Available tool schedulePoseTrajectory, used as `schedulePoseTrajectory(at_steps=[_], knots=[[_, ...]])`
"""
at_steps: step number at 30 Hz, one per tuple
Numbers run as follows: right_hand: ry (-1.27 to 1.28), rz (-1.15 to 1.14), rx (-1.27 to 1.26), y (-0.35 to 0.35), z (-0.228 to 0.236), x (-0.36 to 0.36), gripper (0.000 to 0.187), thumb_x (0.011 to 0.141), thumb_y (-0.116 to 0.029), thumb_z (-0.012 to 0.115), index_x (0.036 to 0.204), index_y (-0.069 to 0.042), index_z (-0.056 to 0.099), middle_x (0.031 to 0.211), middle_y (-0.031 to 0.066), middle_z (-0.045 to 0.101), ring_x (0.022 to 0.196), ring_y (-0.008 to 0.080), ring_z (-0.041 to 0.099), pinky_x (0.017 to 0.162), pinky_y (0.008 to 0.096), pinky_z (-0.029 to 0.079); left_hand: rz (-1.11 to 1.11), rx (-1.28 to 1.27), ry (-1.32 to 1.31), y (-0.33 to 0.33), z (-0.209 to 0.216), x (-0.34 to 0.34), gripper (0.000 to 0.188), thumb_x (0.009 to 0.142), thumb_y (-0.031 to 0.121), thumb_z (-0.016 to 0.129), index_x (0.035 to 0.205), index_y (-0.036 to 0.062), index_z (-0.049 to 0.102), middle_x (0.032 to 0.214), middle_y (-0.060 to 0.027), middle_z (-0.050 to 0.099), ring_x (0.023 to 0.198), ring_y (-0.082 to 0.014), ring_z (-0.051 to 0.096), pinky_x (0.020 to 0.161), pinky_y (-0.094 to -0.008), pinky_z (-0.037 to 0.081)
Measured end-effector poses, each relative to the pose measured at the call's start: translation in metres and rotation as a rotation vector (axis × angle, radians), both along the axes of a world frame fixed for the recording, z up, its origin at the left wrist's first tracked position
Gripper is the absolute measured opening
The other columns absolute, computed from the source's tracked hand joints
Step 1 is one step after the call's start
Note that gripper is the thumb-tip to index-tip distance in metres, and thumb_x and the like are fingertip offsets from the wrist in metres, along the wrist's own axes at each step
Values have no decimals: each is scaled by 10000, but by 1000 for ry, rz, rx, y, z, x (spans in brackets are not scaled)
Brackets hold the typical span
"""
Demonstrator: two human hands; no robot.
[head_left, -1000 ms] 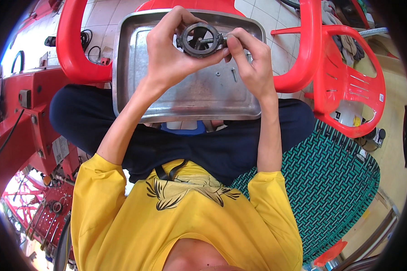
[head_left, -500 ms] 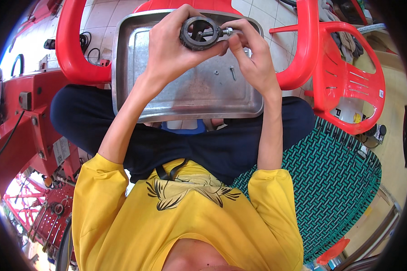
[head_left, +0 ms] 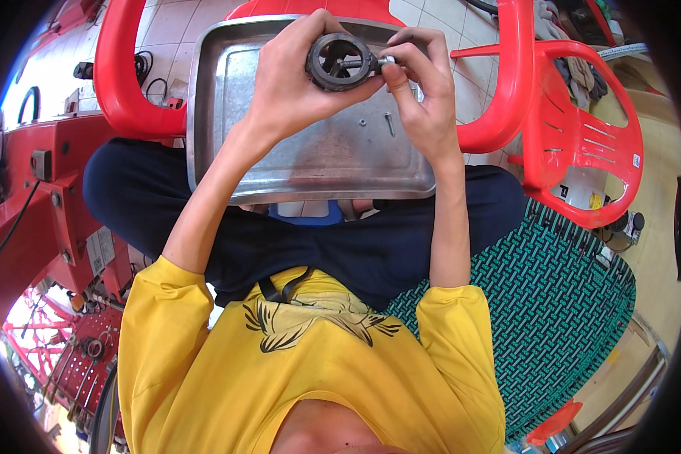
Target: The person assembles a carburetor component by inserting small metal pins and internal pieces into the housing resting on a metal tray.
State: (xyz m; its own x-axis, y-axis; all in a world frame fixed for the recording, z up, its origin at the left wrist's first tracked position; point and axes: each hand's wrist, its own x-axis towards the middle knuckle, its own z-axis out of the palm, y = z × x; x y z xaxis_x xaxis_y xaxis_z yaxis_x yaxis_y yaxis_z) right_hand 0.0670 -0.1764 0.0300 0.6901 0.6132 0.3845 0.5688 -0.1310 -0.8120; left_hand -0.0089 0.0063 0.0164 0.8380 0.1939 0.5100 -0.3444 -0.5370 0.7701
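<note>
My left hand [head_left: 286, 89] is wrapped round a black metal ring [head_left: 339, 82], held up over the tray with its opening facing me. A threaded bolt [head_left: 387, 60] passes through the lug on the ring's right side, and its shank shows inside the opening. The thumb and index finger of my right hand [head_left: 425, 102] pinch the outer end of that bolt, where a silvery nut or head shows. Below, a shallow metal tray [head_left: 303, 166] rests on my lap. In it lie a small nut [head_left: 362, 122] and a loose bolt [head_left: 390, 123].
A red plastic chair [head_left: 511, 83] stands beyond the tray, its arms on both sides. Another red chair [head_left: 586, 140] is at the right, above a green woven seat [head_left: 522, 303]. Red machinery [head_left: 53, 181] stands close on the left.
Both hands have shifted slightly, the ring moving a little to the right and tilting. The fingers of my right hand have changed position on the bolt's outer end.
</note>
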Motion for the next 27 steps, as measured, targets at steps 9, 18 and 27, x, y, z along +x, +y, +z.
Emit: schedulePoseTrajectory(at_steps=[9,18,27], knots=[[94,4,43,7,-6,-4,214,1012,-214,644,952,-9,641,1106,95,534,879,188,640,724,295,540,5,-35,61,-1,3,-1,428,715,231,928,944,49,616,840,-52,714,785,-105,688,725,-254,550],[-28,15,69,7,1,-6,168,973,-196,681,955,-31,663,1097,89,533,946,196,620,762,312,561,-15,-111,-4,-2,1,-5,463,646,267,951,901,72,617,807,-48,683,737,-142,690,687,-283,562],[-63,50,95,1,12,-3,157,876,-119,777,1016,-81,717,1119,76,527,983,180,608,777,321,579,-113,-132,-14,5,8,-8,476,652,250,970,939,50,647,843,-20,680,786,-87,660,725,-230,531]])
